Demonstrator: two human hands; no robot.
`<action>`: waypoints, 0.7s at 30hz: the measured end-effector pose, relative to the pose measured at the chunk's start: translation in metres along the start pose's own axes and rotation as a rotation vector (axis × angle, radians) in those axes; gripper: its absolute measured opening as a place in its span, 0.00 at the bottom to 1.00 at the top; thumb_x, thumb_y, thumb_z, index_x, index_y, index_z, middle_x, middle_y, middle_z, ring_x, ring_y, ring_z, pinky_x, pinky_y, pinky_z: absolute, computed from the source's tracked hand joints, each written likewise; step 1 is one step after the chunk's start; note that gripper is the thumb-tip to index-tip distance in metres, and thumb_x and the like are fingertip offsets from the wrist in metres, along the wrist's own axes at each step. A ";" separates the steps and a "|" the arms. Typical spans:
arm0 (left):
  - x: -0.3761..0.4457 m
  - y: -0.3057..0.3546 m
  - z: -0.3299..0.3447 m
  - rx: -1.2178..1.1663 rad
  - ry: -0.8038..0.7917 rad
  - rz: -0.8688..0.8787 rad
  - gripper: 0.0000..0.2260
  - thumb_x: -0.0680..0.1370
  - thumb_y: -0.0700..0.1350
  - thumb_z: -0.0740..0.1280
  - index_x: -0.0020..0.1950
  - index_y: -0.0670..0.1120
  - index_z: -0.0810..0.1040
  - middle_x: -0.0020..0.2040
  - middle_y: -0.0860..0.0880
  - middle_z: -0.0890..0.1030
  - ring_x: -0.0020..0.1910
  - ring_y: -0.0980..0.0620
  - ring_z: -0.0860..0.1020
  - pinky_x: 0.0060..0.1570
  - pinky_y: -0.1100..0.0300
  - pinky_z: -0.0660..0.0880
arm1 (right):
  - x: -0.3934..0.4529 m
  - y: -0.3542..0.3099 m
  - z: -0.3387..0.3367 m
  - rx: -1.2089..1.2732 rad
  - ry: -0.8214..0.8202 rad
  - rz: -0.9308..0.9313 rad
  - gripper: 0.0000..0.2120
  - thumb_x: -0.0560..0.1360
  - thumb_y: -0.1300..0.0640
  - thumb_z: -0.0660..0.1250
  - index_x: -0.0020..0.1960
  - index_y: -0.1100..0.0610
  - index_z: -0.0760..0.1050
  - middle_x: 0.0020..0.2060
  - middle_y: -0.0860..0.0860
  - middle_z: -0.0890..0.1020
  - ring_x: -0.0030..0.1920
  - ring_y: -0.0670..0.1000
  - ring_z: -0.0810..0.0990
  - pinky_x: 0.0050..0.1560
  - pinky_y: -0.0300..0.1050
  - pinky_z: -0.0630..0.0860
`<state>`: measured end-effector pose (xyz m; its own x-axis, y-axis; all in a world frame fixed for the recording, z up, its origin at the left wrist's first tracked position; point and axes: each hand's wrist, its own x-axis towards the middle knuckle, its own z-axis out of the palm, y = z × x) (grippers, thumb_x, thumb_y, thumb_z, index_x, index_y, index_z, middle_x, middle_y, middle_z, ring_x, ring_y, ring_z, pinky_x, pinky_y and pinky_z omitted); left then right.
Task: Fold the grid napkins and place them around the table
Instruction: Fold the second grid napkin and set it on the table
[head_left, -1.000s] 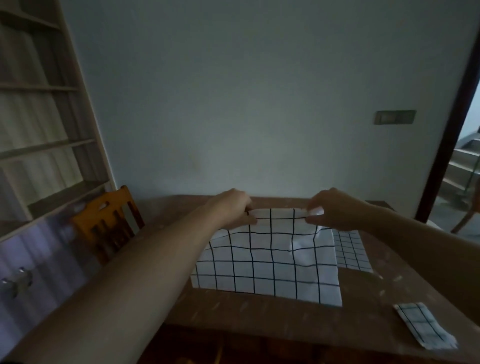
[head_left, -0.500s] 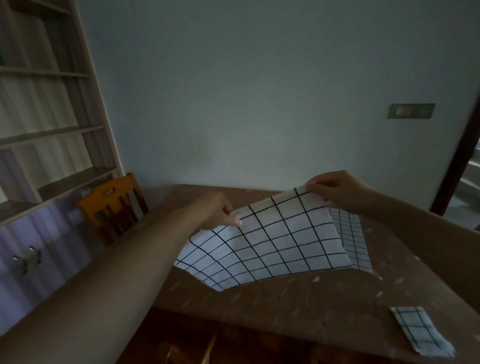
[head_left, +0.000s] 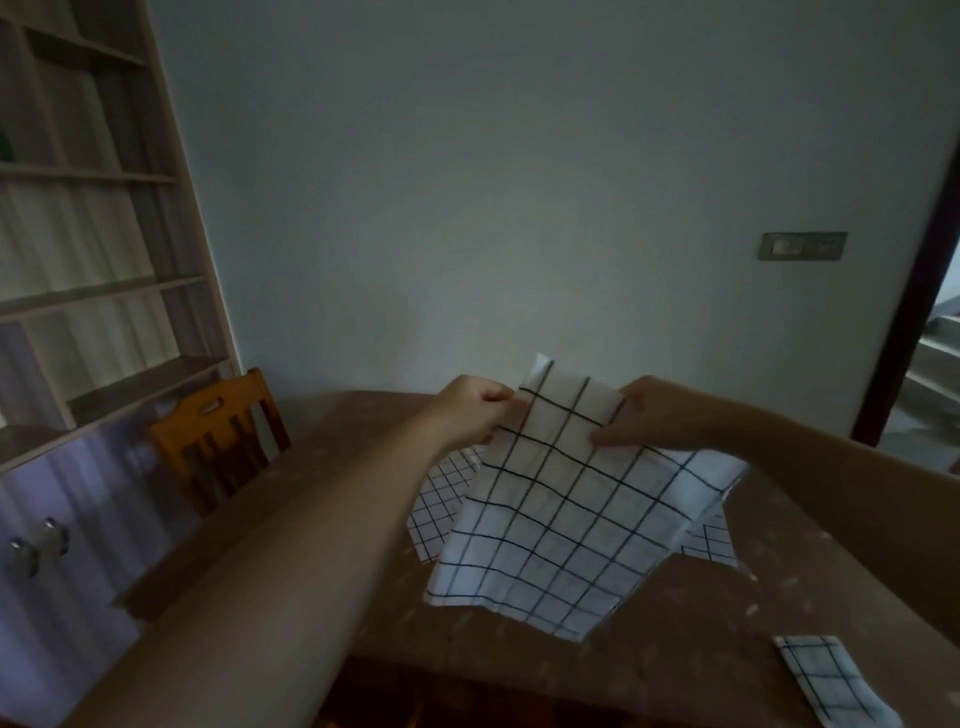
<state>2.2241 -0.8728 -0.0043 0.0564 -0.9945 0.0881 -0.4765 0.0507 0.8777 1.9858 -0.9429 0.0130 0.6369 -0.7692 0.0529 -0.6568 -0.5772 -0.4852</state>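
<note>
Both hands (head_left: 472, 410) (head_left: 649, 415) pinch the lifted grid napkin (head_left: 561, 509) (top edge).

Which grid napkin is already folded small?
The small folded napkin at the table's near right corner; the large napkin is held up, another lies flat beneath it.
</note>
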 end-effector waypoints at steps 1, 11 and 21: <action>-0.002 -0.004 -0.004 -0.008 0.031 -0.003 0.11 0.79 0.50 0.68 0.53 0.43 0.84 0.32 0.55 0.81 0.28 0.57 0.76 0.32 0.60 0.73 | -0.003 0.011 -0.003 -0.005 -0.004 0.019 0.14 0.72 0.46 0.72 0.41 0.59 0.82 0.32 0.50 0.80 0.33 0.49 0.77 0.39 0.45 0.73; -0.006 -0.015 -0.010 -0.241 0.133 -0.032 0.12 0.75 0.53 0.72 0.52 0.46 0.84 0.49 0.48 0.86 0.52 0.50 0.83 0.55 0.54 0.77 | -0.012 0.014 -0.001 0.530 0.311 0.050 0.07 0.72 0.56 0.73 0.37 0.58 0.81 0.28 0.47 0.83 0.29 0.45 0.81 0.32 0.35 0.76; -0.013 -0.024 -0.018 -0.423 0.121 -0.088 0.10 0.75 0.47 0.73 0.52 0.43 0.82 0.45 0.47 0.87 0.43 0.53 0.86 0.42 0.59 0.78 | -0.022 0.017 0.017 0.985 0.382 0.133 0.09 0.76 0.57 0.69 0.51 0.63 0.79 0.47 0.58 0.85 0.49 0.56 0.85 0.52 0.53 0.81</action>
<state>2.2507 -0.8596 -0.0178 0.1946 -0.9802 0.0367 -0.0665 0.0241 0.9975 1.9680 -0.9310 -0.0112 0.3027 -0.9435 0.1348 0.0136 -0.1371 -0.9905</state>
